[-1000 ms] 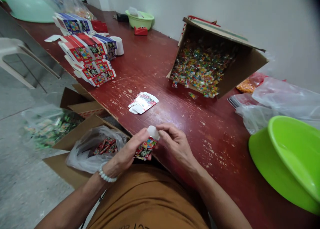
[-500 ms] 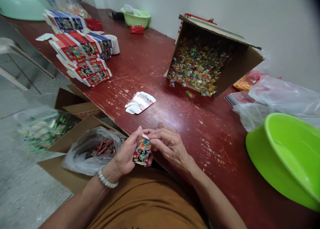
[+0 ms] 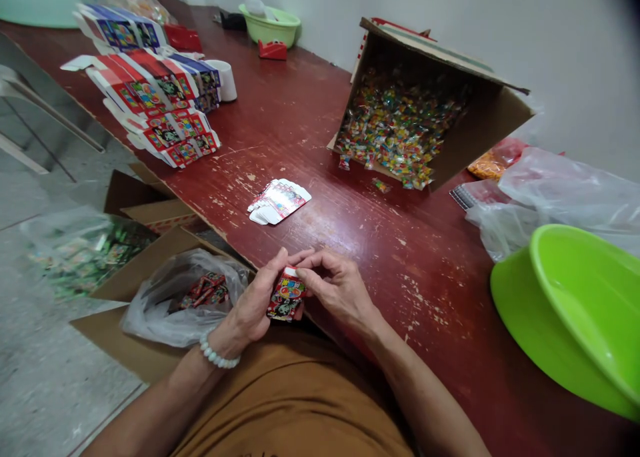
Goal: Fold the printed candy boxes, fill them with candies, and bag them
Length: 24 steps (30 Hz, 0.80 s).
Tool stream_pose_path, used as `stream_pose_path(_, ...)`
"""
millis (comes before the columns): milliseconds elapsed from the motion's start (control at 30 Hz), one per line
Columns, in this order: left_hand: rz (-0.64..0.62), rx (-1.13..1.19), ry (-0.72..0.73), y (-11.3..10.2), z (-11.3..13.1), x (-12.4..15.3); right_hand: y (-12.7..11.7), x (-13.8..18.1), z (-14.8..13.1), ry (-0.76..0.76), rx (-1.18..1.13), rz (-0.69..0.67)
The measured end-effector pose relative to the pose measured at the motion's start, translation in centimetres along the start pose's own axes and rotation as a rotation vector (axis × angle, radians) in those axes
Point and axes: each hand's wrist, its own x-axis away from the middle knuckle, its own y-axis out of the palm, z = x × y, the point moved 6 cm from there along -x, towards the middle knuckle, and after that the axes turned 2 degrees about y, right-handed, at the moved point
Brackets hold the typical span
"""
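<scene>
A small printed carton (image 3: 285, 296), red with bright cartoon figures, sits upright between both hands at the near edge of the counter (image 3: 320, 177), just above the person's brown shirt. The left hand (image 3: 255, 304) wraps it from the side and behind, fingers closed around its body, a white bead bracelet (image 3: 216, 356) on the wrist. The right hand (image 3: 340, 287) meets it from the other side, its fingers (image 3: 306, 262) pinched narrowly on the carton's top end; whether a flap is under them is hard to tell, since the fingers cover that end.

Just beyond the hands, on the bare, scuffed red wood, lies a small fan of flat unfolded cartons (image 3: 279, 201), white edges showing. Farther back and to the left stands a larger heap of red and blue cartons (image 3: 155, 104), stacked in leaning rows, with a white roll (image 3: 226, 79) beside it. At the far end are a pale green bowl (image 3: 270, 25) and a red tape dispenser (image 3: 273, 49).

To the right of the middle a big cardboard box (image 3: 450, 97) lies on its side, its mouth towards the person, full of colourful wrapped sweets (image 3: 395, 134), a few spilled onto the wood before it. Clear plastic bags (image 3: 560, 197) lie near the right edge, and a bright green basin (image 3: 585, 310) sits closest on that side.

Below the counter's left edge, an open cardboard box holds a plastic bag of red packets (image 3: 200, 294), with another bag of green packets (image 3: 85, 250) on the floor farther out.
</scene>
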Motion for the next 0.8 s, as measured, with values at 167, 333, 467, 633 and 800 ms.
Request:
stream_pose_path(167, 0.021, 0.176, 0.009, -0.2, 0.5, -0.5, 1.2, 1.2, -1.3, -0.267, 0.410, -0.045)
stream_pose_path(333, 0.125, 0.223, 0.078, -1.4, 1.2, -0.7, 3.6, 1.3, -0.6, -0.381, 0.832, -0.091)
stream_pose_path(467, 0.139, 0.205, 0.147, -2.3, 1.7, 0.0, 5.4, 0.1, -0.4, -0.458, 0.856, -0.137)
stream_pose_path(633, 0.237, 0.122, 0.130, -5.7, 2.5, 1.5, 8.0, -2.5, 0.6, -0.431, 0.778, -0.336)
stream_pose_path(800, 0.682, -0.566, 0.331, -16.9, 5.9, 4.1, 2.6, -10.4, 2.5, -0.290, 0.769, -0.041)
